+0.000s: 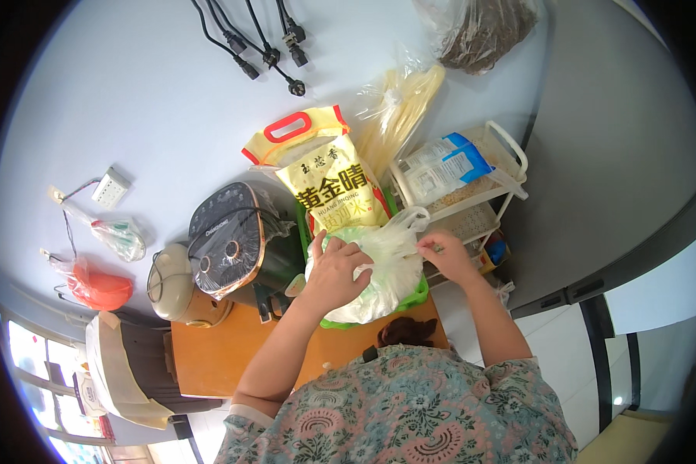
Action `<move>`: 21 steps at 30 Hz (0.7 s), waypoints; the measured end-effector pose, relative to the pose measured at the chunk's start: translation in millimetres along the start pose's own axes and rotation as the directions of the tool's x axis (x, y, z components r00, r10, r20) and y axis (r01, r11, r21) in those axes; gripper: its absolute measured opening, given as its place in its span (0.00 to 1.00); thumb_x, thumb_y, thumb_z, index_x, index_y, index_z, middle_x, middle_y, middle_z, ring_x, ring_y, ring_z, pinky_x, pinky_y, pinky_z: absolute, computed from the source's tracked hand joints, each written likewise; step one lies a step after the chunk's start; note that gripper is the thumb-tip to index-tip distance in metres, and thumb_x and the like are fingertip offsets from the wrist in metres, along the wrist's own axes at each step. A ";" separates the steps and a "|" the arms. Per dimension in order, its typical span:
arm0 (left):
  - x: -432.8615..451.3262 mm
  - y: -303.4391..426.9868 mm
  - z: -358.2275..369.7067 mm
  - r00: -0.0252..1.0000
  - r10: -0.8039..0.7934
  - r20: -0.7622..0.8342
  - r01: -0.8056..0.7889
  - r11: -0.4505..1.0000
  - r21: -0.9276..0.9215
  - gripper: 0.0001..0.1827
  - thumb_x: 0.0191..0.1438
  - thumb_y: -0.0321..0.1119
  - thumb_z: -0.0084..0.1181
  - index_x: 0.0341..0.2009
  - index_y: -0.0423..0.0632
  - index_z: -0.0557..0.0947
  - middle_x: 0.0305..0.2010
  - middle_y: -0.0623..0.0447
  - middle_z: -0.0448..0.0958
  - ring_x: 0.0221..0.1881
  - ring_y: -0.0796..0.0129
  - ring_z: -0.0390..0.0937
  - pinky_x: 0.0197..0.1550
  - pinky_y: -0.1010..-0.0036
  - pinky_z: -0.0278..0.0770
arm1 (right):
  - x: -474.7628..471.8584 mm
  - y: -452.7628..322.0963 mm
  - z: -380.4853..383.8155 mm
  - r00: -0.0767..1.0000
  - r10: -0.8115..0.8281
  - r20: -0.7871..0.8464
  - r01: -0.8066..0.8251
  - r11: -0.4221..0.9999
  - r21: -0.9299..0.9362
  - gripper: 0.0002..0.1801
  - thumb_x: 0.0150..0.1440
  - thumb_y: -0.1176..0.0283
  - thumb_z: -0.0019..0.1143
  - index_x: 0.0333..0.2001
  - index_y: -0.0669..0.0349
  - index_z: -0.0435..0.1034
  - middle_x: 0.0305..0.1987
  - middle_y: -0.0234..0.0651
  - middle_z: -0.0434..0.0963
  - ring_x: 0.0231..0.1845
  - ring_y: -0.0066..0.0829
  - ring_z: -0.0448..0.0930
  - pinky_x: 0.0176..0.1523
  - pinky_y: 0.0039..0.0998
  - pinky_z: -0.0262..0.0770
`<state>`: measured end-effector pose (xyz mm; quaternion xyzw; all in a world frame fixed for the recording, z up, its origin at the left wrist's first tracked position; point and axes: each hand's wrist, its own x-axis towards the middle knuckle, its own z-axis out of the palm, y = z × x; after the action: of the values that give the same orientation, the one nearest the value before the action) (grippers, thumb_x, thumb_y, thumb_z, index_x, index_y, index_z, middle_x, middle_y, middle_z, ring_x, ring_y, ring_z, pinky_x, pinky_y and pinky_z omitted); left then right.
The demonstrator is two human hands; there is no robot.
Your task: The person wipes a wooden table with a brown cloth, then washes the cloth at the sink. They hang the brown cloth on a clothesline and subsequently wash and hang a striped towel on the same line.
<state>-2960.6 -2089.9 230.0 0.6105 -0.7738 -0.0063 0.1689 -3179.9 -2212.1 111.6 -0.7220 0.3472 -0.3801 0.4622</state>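
Note:
A knotted, thin white plastic bag (383,272) sits in a green plastic basket (417,294) on an orange-brown tabletop. My left hand (337,268) lies over the bag's left side, its fingers apart and the index finger pointing up. At the bag's right edge is my right hand (448,255), thumb and fingers curled together. I cannot tell whether its fingertips pinch the plastic film. Behind the white bag, a yellow rice bag (330,185) with a red carry handle leans towards the wall, and it bears printed writing.
Left of the basket stand a black air fryer (226,243) under clear film and a beige appliance (171,284). A tiered white rack (470,203) holds a blue-and-clear bag (449,165). Tied yellow sticks (397,122) stand behind. Black power cords (269,55) hang on the wall; a grey refrigerator (615,174) borders the right.

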 end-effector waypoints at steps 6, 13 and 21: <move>26.0 -0.6 21.9 0.981 -0.071 0.180 0.016 0.958 0.288 0.08 0.49 0.43 0.59 0.32 0.57 0.84 0.28 0.57 0.73 0.44 0.62 0.69 0.68 0.47 0.43 | 23.8 1.3 -2.3 0.993 0.051 0.105 -0.035 0.988 -0.152 0.13 0.51 0.65 0.60 0.39 0.60 0.77 0.36 0.39 0.78 0.40 0.34 0.78 0.45 0.30 0.72; 40.9 -8.2 48.2 0.983 -0.024 0.181 -0.092 0.792 0.603 0.11 0.47 0.39 0.59 0.35 0.50 0.80 0.37 0.54 0.70 0.50 0.60 0.66 0.70 0.48 0.38 | 36.9 -4.7 12.4 0.986 -0.030 0.163 0.092 0.917 -0.388 0.14 0.46 0.67 0.64 0.40 0.54 0.78 0.38 0.34 0.75 0.43 0.35 0.75 0.47 0.33 0.72; 53.4 -17.7 30.0 0.999 -0.034 -0.021 0.040 0.868 0.495 0.10 0.46 0.33 0.54 0.35 0.47 0.77 0.37 0.52 0.71 0.48 0.60 0.69 0.68 0.53 0.46 | 39.1 -5.5 18.7 0.993 0.011 0.120 0.042 0.902 -0.430 0.08 0.47 0.70 0.62 0.34 0.54 0.78 0.34 0.34 0.74 0.42 0.35 0.75 0.46 0.34 0.72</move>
<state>-2962.6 -2150.8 211.4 0.6481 -0.7368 0.1923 0.0112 -3144.4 -2236.1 120.3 -0.8306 0.3885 -0.2537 0.3080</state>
